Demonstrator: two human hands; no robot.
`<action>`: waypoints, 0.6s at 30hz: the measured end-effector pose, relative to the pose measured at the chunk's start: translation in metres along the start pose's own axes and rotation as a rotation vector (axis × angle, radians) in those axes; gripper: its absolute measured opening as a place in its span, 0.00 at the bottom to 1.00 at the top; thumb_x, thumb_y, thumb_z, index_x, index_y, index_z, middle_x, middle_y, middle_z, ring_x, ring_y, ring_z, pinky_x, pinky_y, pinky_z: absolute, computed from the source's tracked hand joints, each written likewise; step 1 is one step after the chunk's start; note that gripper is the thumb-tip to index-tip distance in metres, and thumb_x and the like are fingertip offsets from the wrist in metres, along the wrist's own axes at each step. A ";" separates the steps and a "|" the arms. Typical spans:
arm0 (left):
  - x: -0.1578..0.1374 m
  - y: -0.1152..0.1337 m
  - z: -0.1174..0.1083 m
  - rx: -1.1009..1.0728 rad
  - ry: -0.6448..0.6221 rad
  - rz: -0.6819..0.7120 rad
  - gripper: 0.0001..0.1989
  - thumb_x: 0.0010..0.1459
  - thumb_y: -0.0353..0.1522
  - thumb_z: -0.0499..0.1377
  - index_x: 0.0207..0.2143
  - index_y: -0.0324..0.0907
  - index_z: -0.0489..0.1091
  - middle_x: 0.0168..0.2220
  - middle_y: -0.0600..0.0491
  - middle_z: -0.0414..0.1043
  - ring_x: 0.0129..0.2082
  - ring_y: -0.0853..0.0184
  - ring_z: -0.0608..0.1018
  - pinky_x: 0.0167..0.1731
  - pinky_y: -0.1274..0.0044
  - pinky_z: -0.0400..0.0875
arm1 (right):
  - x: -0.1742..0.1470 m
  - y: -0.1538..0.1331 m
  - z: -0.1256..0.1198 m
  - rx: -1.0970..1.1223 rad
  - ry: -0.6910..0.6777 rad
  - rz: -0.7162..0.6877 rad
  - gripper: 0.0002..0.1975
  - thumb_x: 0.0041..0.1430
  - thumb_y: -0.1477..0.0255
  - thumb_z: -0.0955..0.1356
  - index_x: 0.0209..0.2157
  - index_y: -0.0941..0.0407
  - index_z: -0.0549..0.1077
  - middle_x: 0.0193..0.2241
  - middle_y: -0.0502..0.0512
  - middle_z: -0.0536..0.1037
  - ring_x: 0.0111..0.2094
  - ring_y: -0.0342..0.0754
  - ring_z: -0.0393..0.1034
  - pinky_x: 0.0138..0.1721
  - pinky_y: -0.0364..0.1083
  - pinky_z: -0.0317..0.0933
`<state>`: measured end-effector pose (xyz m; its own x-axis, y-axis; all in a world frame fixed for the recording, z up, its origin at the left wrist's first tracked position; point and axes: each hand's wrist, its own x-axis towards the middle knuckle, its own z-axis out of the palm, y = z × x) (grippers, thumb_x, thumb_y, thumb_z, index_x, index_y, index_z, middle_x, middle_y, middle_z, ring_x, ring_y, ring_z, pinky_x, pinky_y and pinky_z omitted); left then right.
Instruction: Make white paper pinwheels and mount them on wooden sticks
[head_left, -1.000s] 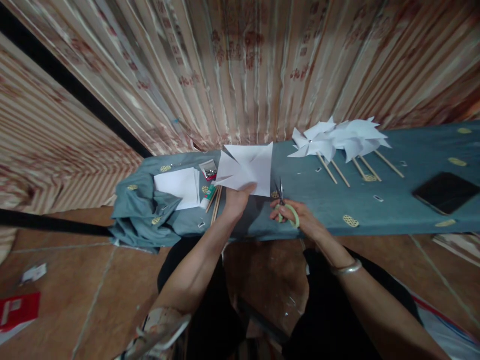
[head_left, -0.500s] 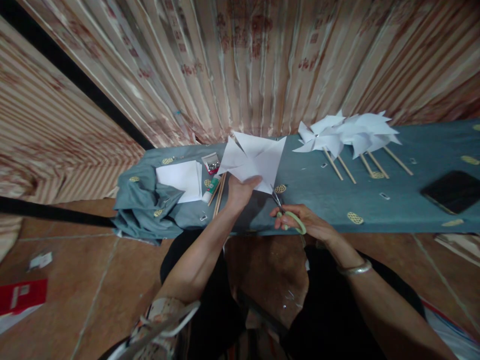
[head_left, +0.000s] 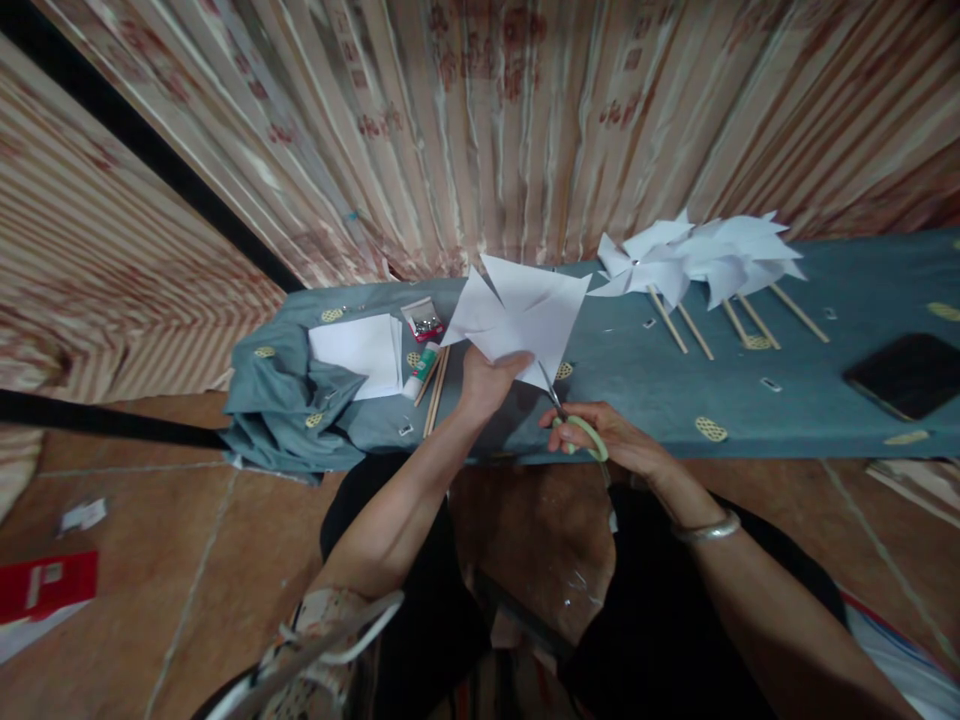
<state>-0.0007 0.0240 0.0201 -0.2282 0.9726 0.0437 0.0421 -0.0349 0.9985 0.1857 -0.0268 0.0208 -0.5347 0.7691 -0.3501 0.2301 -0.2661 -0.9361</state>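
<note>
Curtain [head_left: 495, 130], striped, red floral print, hanging behind the whole layout. Floor [head_left: 172, 530], brown tile with pale joints. Worktop [head_left: 637, 400], long, spread with blue-green cloth bearing yellow motifs, the cloth bunched at its left end. Pinwheels [head_left: 705, 262], white paper, overlapping in a row toward the back right; five pale handles visible, pointing toward the person. Sheet [head_left: 529, 315], white, slit inward from the corners, raised at the centre, over the worktop, just in front of the person. Black item [head_left: 907, 375], flat, lying at far right. Stack [head_left: 356, 350], white paper, at left, partly under a fold of the cloth. Red packet [head_left: 49, 588], on the floor, far left. Right hand [head_left: 615, 437], fingers closed through and about the scissor handles. Left hand [head_left: 487, 382], fingers grasping the sheet by its near edge, thumb on top. Scissors [head_left: 560, 408], light green handles, in the right hand, blades angled up and meeting the sheet's near right corner. Sticks [head_left: 438, 390], loose, a few, beside the left hand. Tube [head_left: 422, 372], green and white, next to the sticks. Box [head_left: 421, 318], small, open, holding shiny bits too small to identify. Bangle [head_left: 706, 528], silver-coloured, on the right wrist.
</note>
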 end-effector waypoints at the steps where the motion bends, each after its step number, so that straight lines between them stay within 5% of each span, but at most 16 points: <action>1: 0.000 0.000 0.000 -0.012 0.004 -0.004 0.15 0.40 0.30 0.69 0.34 0.38 0.74 0.34 0.49 0.80 0.38 0.59 0.80 0.43 0.69 0.76 | 0.000 -0.001 0.000 0.003 0.000 0.000 0.29 0.45 0.46 0.72 0.36 0.58 0.75 0.27 0.53 0.76 0.28 0.43 0.67 0.29 0.43 0.59; 18: -0.002 0.005 0.000 -0.085 0.001 -0.026 0.12 0.39 0.30 0.69 0.29 0.40 0.73 0.31 0.50 0.79 0.39 0.57 0.79 0.44 0.68 0.75 | 0.001 -0.001 0.004 0.025 0.047 0.017 0.28 0.42 0.47 0.74 0.33 0.57 0.75 0.23 0.49 0.73 0.25 0.42 0.67 0.27 0.42 0.62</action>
<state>-0.0003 0.0217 0.0255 -0.2296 0.9731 0.0181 -0.0463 -0.0295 0.9985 0.1812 -0.0281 0.0215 -0.4917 0.7907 -0.3647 0.2185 -0.2934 -0.9307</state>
